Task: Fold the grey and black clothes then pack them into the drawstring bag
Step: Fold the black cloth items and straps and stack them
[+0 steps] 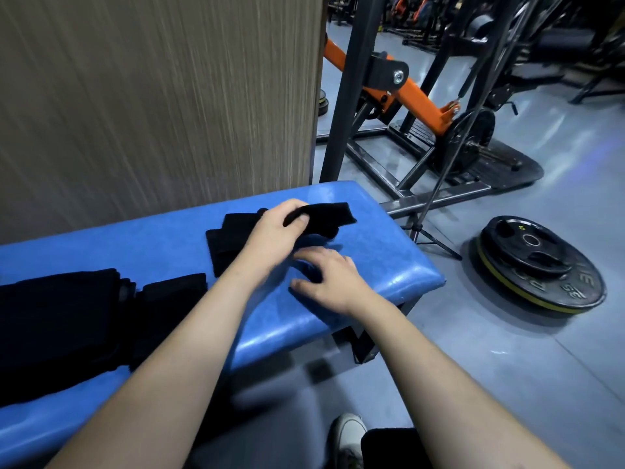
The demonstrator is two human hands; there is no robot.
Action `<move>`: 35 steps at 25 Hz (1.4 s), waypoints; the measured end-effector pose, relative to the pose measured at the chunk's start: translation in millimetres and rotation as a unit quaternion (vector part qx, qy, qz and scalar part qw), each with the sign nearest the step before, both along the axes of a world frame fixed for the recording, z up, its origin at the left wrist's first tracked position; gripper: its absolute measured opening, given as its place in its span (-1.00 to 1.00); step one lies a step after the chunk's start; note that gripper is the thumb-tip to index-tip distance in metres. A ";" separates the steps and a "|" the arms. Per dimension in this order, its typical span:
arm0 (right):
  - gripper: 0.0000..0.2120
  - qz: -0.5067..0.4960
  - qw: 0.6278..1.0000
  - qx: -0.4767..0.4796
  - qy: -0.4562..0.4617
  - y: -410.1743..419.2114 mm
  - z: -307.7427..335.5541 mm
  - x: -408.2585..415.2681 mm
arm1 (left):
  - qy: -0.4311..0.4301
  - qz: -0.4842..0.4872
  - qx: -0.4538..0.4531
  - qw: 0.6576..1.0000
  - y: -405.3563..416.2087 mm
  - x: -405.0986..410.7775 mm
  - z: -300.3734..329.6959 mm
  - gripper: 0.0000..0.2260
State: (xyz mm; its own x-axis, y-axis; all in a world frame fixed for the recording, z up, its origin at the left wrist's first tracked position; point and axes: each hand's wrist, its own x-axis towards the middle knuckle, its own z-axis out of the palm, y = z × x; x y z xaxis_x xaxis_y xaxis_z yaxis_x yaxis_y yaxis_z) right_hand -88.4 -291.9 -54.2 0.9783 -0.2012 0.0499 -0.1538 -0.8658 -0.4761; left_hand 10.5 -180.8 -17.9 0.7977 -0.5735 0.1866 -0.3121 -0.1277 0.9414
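Note:
A small black garment (230, 242) lies on the blue padded bench (389, 262) near its right end. My left hand (274, 231) pinches one end of this garment (324, 214) and holds it lifted and folded over toward the right. My right hand (324, 279) rests just in front of it on the bench with fingers spread and relaxed, holding nothing. A larger pile of black cloth (57, 323) lies at the left of the bench, with a smaller black folded piece (172, 292) beside it. I cannot tell which of these is the drawstring bag.
A wood-grain wall panel (152, 96) stands right behind the bench. Stacked weight plates (541, 265) lie on the grey floor to the right, beside a thin tripod stand (422, 231). An orange and black gym machine (416, 106) stands beyond. A white shoe (348, 434) shows below.

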 end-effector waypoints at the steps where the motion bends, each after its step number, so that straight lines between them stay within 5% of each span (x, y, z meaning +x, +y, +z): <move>1: -0.58 -0.049 0.998 0.009 -0.030 -2.8 -2.6 3.6 | 0.018 -0.019 -0.011 1.000 -5.4 -1.8 -0.5 -0.88; 4: -0.59 -0.264 0.946 0.142 -0.125 -25.4 -5.0 3.8 | 0.135 -0.040 -0.090 0.986 -17.7 -11.9 8.0 -0.86; 6: -0.51 -0.304 0.908 0.223 -0.181 -40.4 -4.9 -4.3 | 0.214 -0.052 -0.140 0.966 -19.9 -18.4 16.2 -0.86; 13: -0.44 -0.123 0.912 0.245 -0.305 -30.9 22.4 -13.2 | 0.298 -0.103 -0.154 0.937 -7.2 -27.8 33.3 -0.84; 17: -0.54 -0.040 0.908 0.340 -0.242 -13.5 36.2 -17.2 | 0.282 -0.102 -0.154 0.942 9.6 -22.0 35.4 -0.87; 24: -0.74 -0.149 0.935 0.111 -0.303 2.5 36.6 -2.6 | 0.267 -0.030 -0.178 0.946 28.8 -11.4 37.6 -0.89; 29: -0.66 -0.006 0.871 0.487 -0.059 23.2 43.9 -6.8 | 0.219 0.027 -0.146 0.964 40.9 2.4 36.7 -0.87; 32: -0.65 -0.018 0.850 0.518 0.090 21.8 35.5 -4.1 | 0.194 0.080 -0.032 0.977 47.4 5.1 32.2 -0.81; 35: -0.68 -0.073 0.847 0.521 0.080 16.7 28.7 7.0 | 0.167 0.093 0.058 0.980 52.1 2.5 27.4 -0.92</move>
State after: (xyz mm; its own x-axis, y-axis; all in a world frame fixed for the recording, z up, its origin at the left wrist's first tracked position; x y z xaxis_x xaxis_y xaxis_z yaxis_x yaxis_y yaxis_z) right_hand -81.3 -275.2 -25.5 0.9168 -0.1735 -0.3596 -0.3573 0.0455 -0.9329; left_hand 13.0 -128.7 9.5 0.8962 -0.4138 -0.1600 0.0495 -0.2650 0.9630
